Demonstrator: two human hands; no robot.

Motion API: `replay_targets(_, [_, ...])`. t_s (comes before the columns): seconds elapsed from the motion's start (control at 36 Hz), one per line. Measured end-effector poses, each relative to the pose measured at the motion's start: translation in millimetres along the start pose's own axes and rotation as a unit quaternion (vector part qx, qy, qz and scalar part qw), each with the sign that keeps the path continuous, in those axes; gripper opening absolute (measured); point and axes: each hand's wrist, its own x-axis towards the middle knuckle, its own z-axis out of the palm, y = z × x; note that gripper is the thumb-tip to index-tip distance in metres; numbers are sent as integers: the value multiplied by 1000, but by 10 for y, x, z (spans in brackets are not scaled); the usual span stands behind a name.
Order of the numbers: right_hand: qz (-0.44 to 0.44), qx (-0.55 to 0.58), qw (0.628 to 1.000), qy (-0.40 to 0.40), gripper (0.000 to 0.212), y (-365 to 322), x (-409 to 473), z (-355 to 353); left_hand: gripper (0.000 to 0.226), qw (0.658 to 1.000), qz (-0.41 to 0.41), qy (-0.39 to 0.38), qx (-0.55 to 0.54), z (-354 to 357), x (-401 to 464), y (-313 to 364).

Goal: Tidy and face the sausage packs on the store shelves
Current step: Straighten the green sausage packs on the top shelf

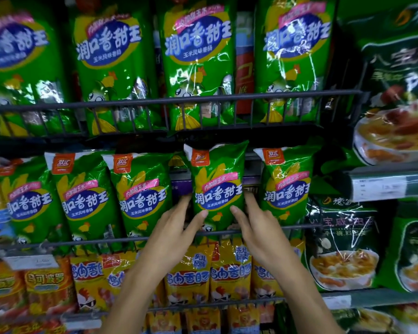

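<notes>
- Your left hand [176,227] gripped the green sausage pack [216,186] on the middle shelf, thumb laid across the lower front of the pack and fingers reaching behind its left edge.
- Your right hand [256,225] held the same pack from the other side, thumb on the front near the lower right corner, fingers tucked behind the right edge.
- That pack stood upright, label facing you, its bottom behind the middle wire rail [107,239]; its top sat a little higher than the packs beside it and touched the underside of the shelf above.
- It was fourth in its row, with gaps on both sides; a purple item [180,186] showed through the left gap.
- To its left stood three matching green packs [140,194], upright and facing forward, each overlapping the next slightly.
- To its right stood one more green pack [287,186], tilted a little, just beside your right fingers.
- On the upper shelf four larger green packs [198,63] of the same design stood behind the upper wire rail [179,100], with a red item [244,68] visible between the third and fourth.
- Below your wrists hung yellow sausage packs [229,273] in a row on the lower shelf.
- At the right edge, dark green bags [342,244] printed with bowls of soup filled a separate bay.
- A price tag [31,261] was clipped to the middle rail at the far left, its print too blurred to read.
</notes>
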Motion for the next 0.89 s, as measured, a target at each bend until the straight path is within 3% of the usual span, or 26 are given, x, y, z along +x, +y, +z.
replay_targets(0.22, [-3, -64, 996, 64, 58, -73, -9, -68, 63, 998, 8, 49, -33, 84, 37, 137])
replay_targets(0.39, [10, -34, 999, 18, 67, -25, -66, -71, 78, 999, -25, 17, 18, 98, -21, 87])
replay_targets(0.44, [-5, -3, 998, 70, 61, -53, -125, -110, 71, 996, -14, 80, 33, 153, -89, 102])
replay_targets(0.5, [-51, 26, 982, 181, 52, -83, -187, -177, 60, 983, 24, 177, 32, 191, -143, 150])
replay_targets(0.58, [-148, 8, 943, 297, 48, -58, -207, -276, 52, 946, 168, 272, 58, 198, -107, 219])
replay_targets(0.67, [-142, -45, 956, 254, 57, 20, -132, -312, 64, 931, 261, 226, 122, 228, 31, 332])
replay_targets(0.75, [-114, -114, 965, 208, 65, 140, -45, -301, 69, 937, 238, 172, 188, 295, 190, 388])
replay_targets(0.89, [-105, -153, 959, 215, 63, 228, 88, -322, 69, 931, 226, 159, 239, 322, 349, 333])
